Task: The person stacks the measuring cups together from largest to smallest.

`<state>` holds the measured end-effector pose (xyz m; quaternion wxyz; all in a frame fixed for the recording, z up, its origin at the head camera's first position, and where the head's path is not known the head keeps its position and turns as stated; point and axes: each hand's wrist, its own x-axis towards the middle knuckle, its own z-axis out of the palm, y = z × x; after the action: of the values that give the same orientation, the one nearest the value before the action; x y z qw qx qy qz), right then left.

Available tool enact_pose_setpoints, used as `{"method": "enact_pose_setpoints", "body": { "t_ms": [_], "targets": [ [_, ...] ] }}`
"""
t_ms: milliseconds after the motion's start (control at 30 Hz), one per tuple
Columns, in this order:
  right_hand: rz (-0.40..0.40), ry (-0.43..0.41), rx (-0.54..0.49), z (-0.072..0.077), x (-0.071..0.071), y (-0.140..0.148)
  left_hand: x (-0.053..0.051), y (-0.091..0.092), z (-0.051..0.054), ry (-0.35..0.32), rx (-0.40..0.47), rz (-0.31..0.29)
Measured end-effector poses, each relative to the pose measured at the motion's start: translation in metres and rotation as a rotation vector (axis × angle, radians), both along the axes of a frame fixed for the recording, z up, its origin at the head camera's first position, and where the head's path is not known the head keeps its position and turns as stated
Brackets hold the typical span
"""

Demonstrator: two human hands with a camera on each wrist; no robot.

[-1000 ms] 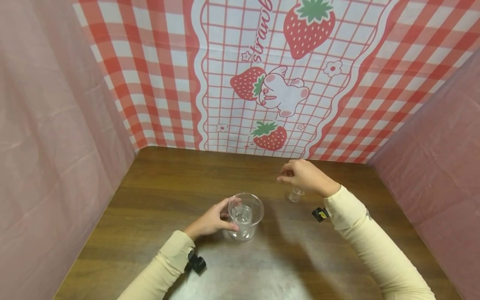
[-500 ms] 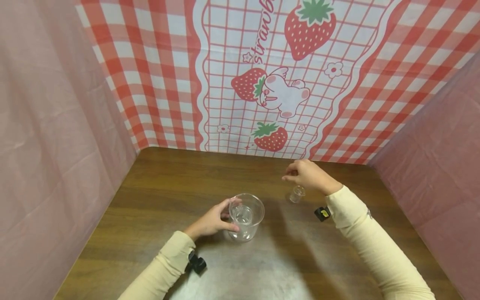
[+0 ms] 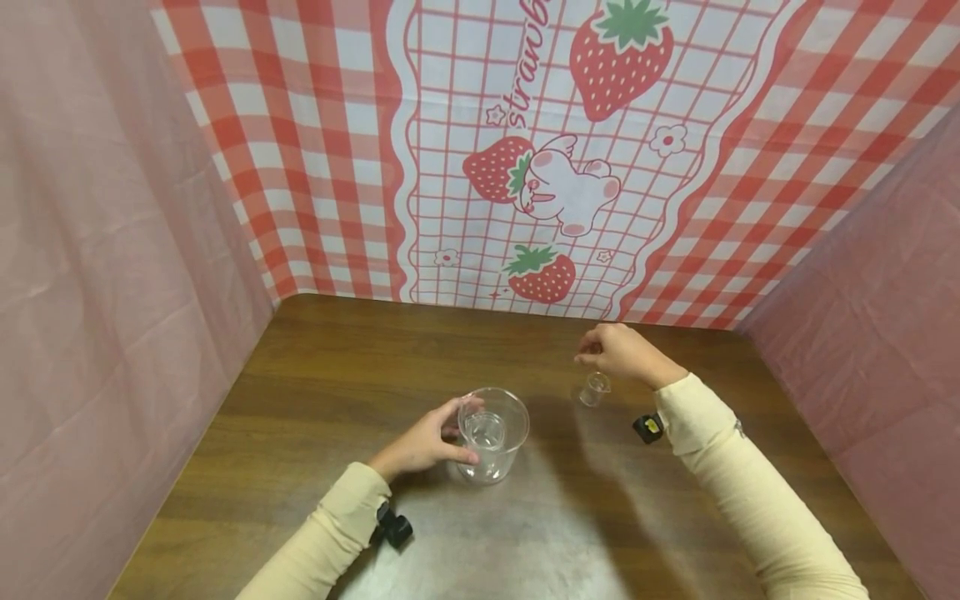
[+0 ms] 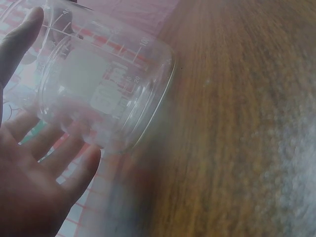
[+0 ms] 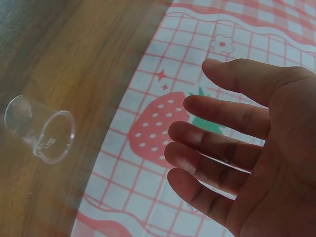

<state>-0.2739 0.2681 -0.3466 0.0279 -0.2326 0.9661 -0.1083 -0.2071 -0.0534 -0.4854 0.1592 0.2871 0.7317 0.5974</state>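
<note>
My left hand (image 3: 426, 439) holds a large clear glass beaker (image 3: 489, 472) on the table, thumb on the near side and fingers round the far side. A smaller beaker (image 3: 486, 431) is nested inside it; white graduation marks show on the glass in the left wrist view. To the right stands a tiny beaker with a spout (image 3: 592, 393), apart from the large one. My right hand (image 3: 621, 353) hovers just beyond and above it, holding nothing. In the right wrist view its fingers (image 5: 212, 148) are spread and loosely bent, clear of the tiny beaker (image 5: 22, 121).
The brown wooden table (image 3: 337, 367) runs back to a red-and-white checked strawberry cloth (image 3: 555, 192). Pink curtains hang on the left (image 3: 120, 250) and right (image 3: 870, 292). A black wrist camera (image 3: 395, 527) sits at the left cuff, another (image 3: 647, 428) at the right.
My right hand has drifted a little to the right, and more of the tiny beaker shows below it. The left hand and the large beaker stay where they were.
</note>
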Motion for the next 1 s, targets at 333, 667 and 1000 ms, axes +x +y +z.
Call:
{"method": "enact_pose_setpoints", "body": {
  "t_ms": [333,667,1000],
  "targets": [
    [-0.010,-0.045,0.001,-0.015,-0.004,0.009,0.001,0.000,0.000,0.004,-0.005,0.005],
    [-0.052,-0.111,0.005,-0.025,-0.006,0.013,-0.001,0.000,0.000,0.006,0.003,0.007],
    [-0.055,-0.177,0.047,-0.038,-0.009,0.021,-0.001,0.000,-0.003,-0.006,0.000,0.005]
  ]
}}
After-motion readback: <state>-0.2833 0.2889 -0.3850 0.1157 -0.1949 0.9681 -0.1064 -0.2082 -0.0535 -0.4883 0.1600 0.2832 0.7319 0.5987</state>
